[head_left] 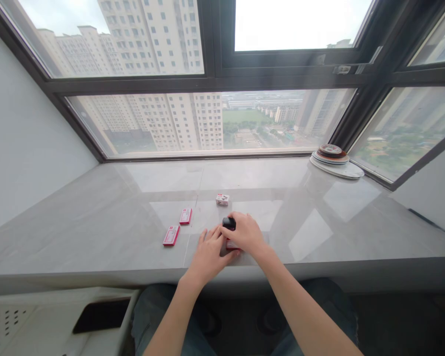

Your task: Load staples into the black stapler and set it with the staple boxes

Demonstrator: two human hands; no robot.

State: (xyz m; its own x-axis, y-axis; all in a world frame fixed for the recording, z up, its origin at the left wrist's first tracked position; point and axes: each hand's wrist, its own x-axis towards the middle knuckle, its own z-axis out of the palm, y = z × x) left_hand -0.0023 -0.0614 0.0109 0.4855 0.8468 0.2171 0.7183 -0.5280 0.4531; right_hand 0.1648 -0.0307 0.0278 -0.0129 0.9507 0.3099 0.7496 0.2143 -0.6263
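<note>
My right hand (247,232) is closed on a small black object with a rounded end (229,223); its lower part is hidden and I cannot make out its kind. Just below it lies a small red and white box (232,244), partly covered by my hands. My left hand (209,252) curls around the box's left side, its thumb along the front edge and its fingertips close to the black object. To the left lie two flat red and white boxes, a nearer box (171,236) and a farther box (186,216). Beyond my hands sits a small white box with dark markings (222,199).
The glossy grey stone sill (96,227) ends at a front edge just before my knees. A stack of round plates or lids (335,160) stands in the back right corner by the window. A white perforated plastic piece (55,321) is at lower left.
</note>
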